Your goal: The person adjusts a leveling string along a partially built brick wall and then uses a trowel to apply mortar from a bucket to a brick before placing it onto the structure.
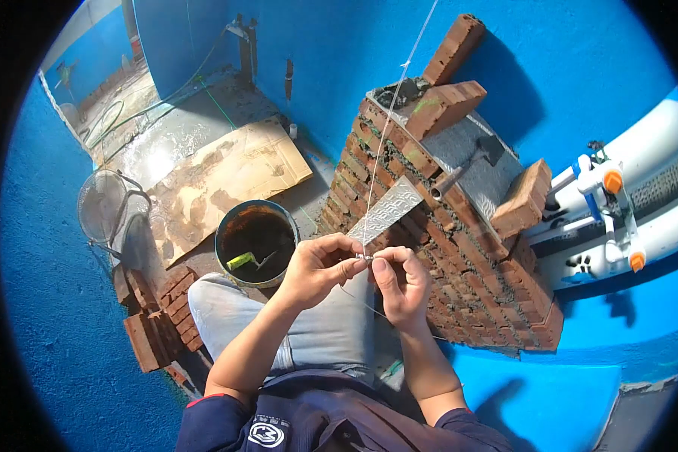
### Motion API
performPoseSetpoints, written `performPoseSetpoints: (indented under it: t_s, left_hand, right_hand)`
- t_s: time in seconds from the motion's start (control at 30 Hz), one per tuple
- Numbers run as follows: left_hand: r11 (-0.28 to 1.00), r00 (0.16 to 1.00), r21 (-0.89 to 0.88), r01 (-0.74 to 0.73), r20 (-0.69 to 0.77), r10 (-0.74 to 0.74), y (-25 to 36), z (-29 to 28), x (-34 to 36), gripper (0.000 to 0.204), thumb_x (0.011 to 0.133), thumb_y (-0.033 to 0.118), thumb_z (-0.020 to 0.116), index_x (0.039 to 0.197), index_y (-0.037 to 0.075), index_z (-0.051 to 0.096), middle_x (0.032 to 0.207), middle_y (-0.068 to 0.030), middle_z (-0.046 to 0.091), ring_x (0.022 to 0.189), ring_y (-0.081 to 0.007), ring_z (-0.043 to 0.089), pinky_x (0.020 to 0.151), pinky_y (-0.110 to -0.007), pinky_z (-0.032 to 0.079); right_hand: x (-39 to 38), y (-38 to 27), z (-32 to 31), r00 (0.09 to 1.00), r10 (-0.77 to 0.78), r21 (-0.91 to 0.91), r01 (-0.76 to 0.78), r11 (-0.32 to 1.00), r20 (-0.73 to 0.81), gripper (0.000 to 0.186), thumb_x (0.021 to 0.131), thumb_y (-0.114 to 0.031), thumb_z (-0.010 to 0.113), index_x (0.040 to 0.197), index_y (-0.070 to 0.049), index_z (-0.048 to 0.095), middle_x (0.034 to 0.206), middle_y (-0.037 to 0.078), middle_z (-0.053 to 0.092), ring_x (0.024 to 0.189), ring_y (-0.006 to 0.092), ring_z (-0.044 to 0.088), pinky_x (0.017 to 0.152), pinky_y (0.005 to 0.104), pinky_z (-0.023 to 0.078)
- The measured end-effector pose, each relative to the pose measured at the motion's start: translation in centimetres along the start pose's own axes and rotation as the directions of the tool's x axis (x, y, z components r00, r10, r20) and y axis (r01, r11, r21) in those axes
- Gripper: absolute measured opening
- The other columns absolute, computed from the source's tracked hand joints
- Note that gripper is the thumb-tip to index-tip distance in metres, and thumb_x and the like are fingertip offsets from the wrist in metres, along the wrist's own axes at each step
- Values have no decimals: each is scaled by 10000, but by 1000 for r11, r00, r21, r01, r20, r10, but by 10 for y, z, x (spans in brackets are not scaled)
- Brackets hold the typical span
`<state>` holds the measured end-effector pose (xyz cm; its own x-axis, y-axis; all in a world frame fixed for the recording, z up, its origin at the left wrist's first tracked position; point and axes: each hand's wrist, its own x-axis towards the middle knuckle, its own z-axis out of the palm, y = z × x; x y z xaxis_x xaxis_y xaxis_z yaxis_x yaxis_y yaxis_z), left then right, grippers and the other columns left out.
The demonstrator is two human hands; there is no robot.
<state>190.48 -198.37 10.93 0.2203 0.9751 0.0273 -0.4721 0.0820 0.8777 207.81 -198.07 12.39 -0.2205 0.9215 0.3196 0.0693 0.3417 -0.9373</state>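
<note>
— What's the biggest thing in front of you?

— One low brick wall (459,248) against the blue floor, with three loose bricks (526,197) on or above its top and one hammer (471,162) lying on the grey mortar bed. Behind it run two white pipes (655,143) with orange-capped valves.

— And on your left?

— One sheet of cardboard (226,177), one round sieve (102,205), one pile of spare bricks (158,324), and one bucket (226,230) just beside my knee, a trowel inside it.

— Closer in?

— One patterned metal strip (388,209) leaning on the wall face.

— Your hands?

— Both are up over my lap, nearly touching. My left hand (316,267) and right hand (401,280) each pinch the one thin white string (388,124) between thumb and fingertips, where it comes down from above the wall.
</note>
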Motion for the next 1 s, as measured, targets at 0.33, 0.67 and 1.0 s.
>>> performPoseSetpoints:
  t_s: [0.33,0.67,1.0]
  left_hand:
    - [711,957,650,-268,91,277,33,14,-8,113,747,-49,677,837,19,672,774,-40,603,717,-113,585,640,-233,457]
    - [527,905,767,-366,162,393,23,46,-37,131,736,-32,720,844,24,672,760,-53,602,655,-120,593,553,-238,462]
    - [889,943,373,-266,-91,320,4,30,-32,154,845,93,680,958,-11,670,979,-67,576,857,-114,577,752,-231,463]
  right_hand:
    - [-15,-17,-16,960,233,226,-264,938,155,182,947,-202,560,888,-30,572,706,-15,537,633,49,476,574,198,390]
    - [-24,-8,-13,993,86,141,-74,987,-81,134,942,-147,574,918,-15,578,757,-5,583,642,34,468,590,197,403]
    - [-28,-17,-11,992,80,177,-62,982,-100,75,927,-91,584,952,-21,572,774,-21,563,639,19,454,584,173,379]
